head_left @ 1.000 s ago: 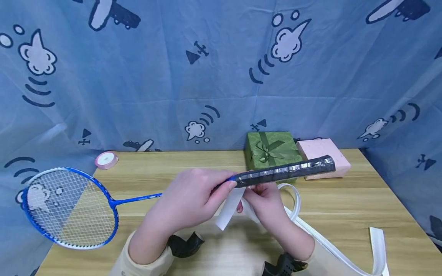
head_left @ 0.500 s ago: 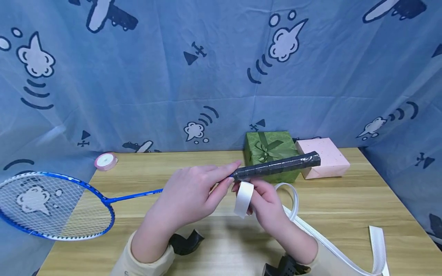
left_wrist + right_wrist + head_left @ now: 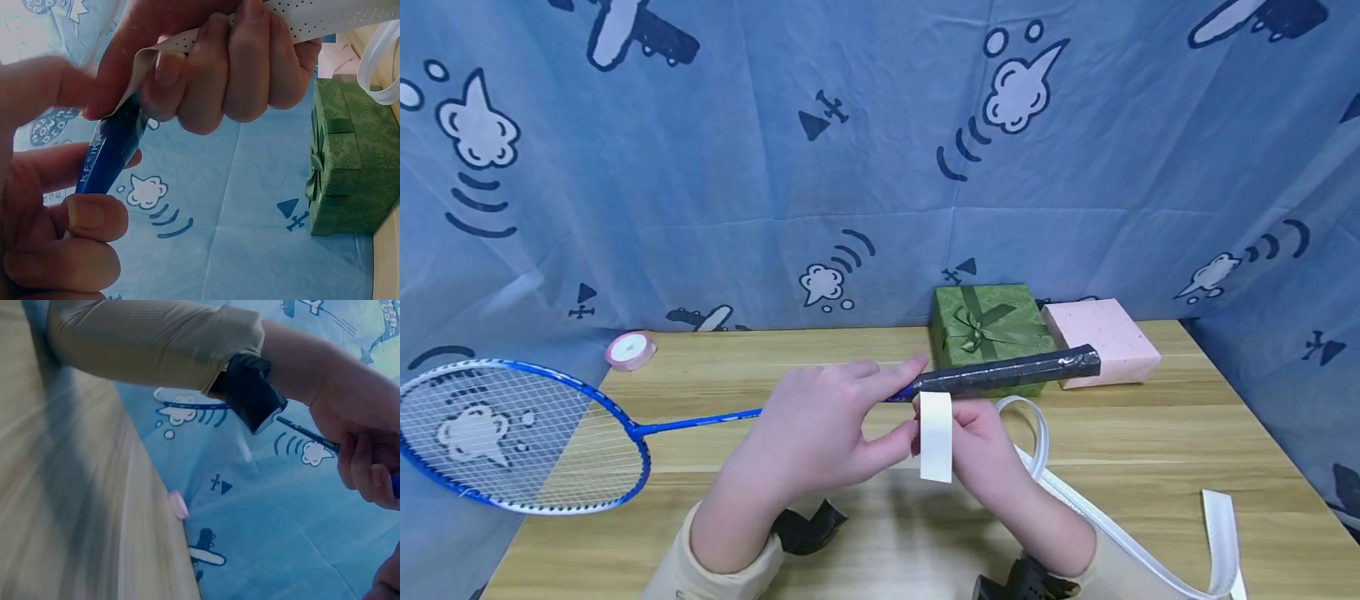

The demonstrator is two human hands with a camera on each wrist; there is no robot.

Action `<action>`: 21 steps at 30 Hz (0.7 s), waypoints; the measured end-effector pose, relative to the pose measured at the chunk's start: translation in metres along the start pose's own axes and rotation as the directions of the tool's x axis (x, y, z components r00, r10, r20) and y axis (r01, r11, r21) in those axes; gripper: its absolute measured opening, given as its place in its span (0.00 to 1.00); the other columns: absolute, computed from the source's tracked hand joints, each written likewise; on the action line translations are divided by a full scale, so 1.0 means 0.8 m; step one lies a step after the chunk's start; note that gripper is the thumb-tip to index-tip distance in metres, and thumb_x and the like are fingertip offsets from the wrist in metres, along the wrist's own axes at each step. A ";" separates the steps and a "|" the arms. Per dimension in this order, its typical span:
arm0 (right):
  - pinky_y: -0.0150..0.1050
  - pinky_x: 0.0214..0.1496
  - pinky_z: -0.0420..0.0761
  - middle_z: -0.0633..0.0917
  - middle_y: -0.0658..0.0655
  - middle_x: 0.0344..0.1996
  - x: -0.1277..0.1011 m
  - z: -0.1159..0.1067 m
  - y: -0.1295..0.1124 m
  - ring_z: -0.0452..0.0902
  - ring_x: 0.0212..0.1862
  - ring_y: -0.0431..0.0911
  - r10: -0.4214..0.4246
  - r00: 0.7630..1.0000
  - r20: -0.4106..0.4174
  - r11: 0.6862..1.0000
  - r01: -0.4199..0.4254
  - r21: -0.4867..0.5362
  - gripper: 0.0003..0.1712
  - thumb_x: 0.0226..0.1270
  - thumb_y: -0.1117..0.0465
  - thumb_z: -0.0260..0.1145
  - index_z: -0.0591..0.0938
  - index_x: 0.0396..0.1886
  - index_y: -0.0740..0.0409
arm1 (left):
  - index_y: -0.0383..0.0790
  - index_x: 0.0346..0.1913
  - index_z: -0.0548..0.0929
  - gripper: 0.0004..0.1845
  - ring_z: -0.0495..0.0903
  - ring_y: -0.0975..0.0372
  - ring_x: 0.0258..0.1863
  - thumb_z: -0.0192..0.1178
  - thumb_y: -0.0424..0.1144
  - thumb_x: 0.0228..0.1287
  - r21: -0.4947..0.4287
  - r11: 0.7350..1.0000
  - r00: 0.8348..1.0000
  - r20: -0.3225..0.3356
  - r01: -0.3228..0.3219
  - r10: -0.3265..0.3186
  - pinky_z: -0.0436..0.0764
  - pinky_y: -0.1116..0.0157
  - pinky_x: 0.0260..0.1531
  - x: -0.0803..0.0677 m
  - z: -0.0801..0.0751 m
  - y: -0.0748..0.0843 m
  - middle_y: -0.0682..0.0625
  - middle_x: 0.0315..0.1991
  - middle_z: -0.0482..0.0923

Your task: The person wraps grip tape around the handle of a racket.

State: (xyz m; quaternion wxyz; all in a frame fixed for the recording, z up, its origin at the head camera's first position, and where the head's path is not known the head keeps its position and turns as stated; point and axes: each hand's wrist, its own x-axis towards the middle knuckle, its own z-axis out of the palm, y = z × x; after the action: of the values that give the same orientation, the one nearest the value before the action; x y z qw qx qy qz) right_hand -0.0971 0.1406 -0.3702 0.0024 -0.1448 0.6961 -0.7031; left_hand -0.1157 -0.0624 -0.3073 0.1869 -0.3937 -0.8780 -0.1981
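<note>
A blue badminton racket (image 3: 520,437) is held level above the wooden table (image 3: 1150,433), its black handle (image 3: 1007,373) pointing right. My left hand (image 3: 891,408) grips the blue shaft (image 3: 109,153) just left of the handle, and its thumb touches the end of a white grip tape (image 3: 936,437). My right hand (image 3: 981,442) is under the handle, its fingers (image 3: 237,69) curled round the perforated tape (image 3: 312,15). The tape's end hangs straight down from the handle's base. The rest of the tape trails over the table to the right (image 3: 1217,525).
A green gift box (image 3: 988,329) and a pink box (image 3: 1101,337) stand at the back right, just behind the handle. A pink ribbon roll (image 3: 630,348) lies at the back left. A blue patterned curtain (image 3: 880,167) closes in the table behind and on both sides.
The tape's end went from slanting below the handle to hanging straight at its base. My left thumb moved onto it. The racket head shifted left and the handle dropped a little.
</note>
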 end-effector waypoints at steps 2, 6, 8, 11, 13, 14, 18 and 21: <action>0.32 0.31 0.79 0.86 0.44 0.28 0.001 0.001 -0.002 0.80 0.30 0.36 0.058 0.997 -0.049 0.998 -0.059 -0.021 0.16 0.77 0.66 0.56 0.84 0.40 0.76 | 0.55 0.67 0.82 0.29 0.77 0.69 0.22 0.68 0.56 0.63 -0.002 1.000 1.000 0.009 0.002 -0.002 0.69 0.70 0.17 0.000 0.000 0.000 0.56 0.45 0.90; 0.32 0.38 0.81 0.85 0.48 0.39 0.005 0.005 -0.004 0.80 0.38 0.38 0.071 0.994 -0.081 0.996 -0.067 0.054 0.11 0.76 0.67 0.57 0.80 0.50 0.69 | 0.56 0.66 0.83 0.28 0.84 0.67 0.27 0.68 0.57 0.64 0.024 1.000 1.000 -0.001 -0.006 0.006 0.72 0.68 0.18 0.001 0.001 0.001 0.56 0.46 0.90; 0.31 0.44 0.81 0.84 0.48 0.43 0.006 0.006 -0.004 0.78 0.44 0.38 0.033 0.997 -0.074 0.994 -0.025 0.107 0.09 0.76 0.68 0.57 0.81 0.50 0.60 | 0.57 0.65 0.84 0.25 0.86 0.66 0.28 0.67 0.56 0.67 0.038 0.999 1.000 -0.017 -0.011 0.011 0.71 0.68 0.17 0.001 0.002 0.002 0.56 0.45 0.90; 0.31 0.37 0.82 0.84 0.47 0.41 0.006 0.005 -0.001 0.79 0.37 0.37 -0.018 1.000 -0.015 0.976 0.021 0.215 0.11 0.76 0.69 0.56 0.81 0.47 0.53 | 0.58 0.64 0.85 0.21 0.86 0.65 0.28 0.65 0.53 0.70 0.051 0.999 0.999 -0.045 -0.011 0.014 0.70 0.68 0.16 0.001 0.005 0.003 0.57 0.45 0.91; 0.31 0.28 0.81 0.85 0.47 0.38 0.006 0.004 0.001 0.79 0.29 0.37 -0.040 0.999 0.032 0.961 0.030 0.277 0.12 0.76 0.69 0.54 0.81 0.46 0.51 | 0.58 0.63 0.85 0.19 0.87 0.65 0.30 0.63 0.51 0.72 0.056 0.998 0.998 -0.063 -0.011 0.014 0.70 0.68 0.17 0.001 0.007 0.003 0.58 0.46 0.90; 0.32 0.24 0.80 0.85 0.47 0.36 0.006 0.004 0.002 0.78 0.25 0.37 -0.052 0.997 0.057 0.952 0.033 0.304 0.12 0.77 0.69 0.54 0.81 0.45 0.52 | 0.58 0.63 0.86 0.18 0.87 0.65 0.29 0.63 0.49 0.72 0.058 0.998 0.997 -0.073 -0.010 0.014 0.70 0.68 0.16 0.001 0.008 0.003 0.59 0.46 0.90; 0.33 0.23 0.80 0.85 0.47 0.30 0.006 0.004 0.006 0.78 0.20 0.38 -0.104 0.988 0.114 0.924 0.054 0.379 0.13 0.78 0.69 0.52 0.82 0.43 0.53 | 0.59 0.59 0.88 0.15 0.87 0.66 0.27 0.61 0.46 0.74 0.086 0.996 0.993 -0.115 -0.002 0.012 0.68 0.68 0.15 0.003 0.010 0.005 0.62 0.46 0.90; 0.35 0.24 0.80 0.84 0.48 0.25 0.008 0.005 0.008 0.78 0.19 0.39 -0.147 0.979 0.138 0.917 0.083 0.389 0.15 0.79 0.70 0.51 0.83 0.39 0.55 | 0.58 0.51 0.91 0.11 0.82 0.67 0.21 0.62 0.45 0.72 0.102 0.995 0.988 -0.157 0.024 -0.008 0.65 0.69 0.13 0.004 0.011 0.007 0.62 0.38 0.91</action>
State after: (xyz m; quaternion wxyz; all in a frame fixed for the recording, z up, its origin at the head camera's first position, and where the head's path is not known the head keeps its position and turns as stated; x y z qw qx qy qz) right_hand -0.1034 0.1354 -0.3752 0.0464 -0.2399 0.5338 -0.8095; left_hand -0.1150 -0.0529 -0.3122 0.2737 -0.3597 -0.8728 -0.1842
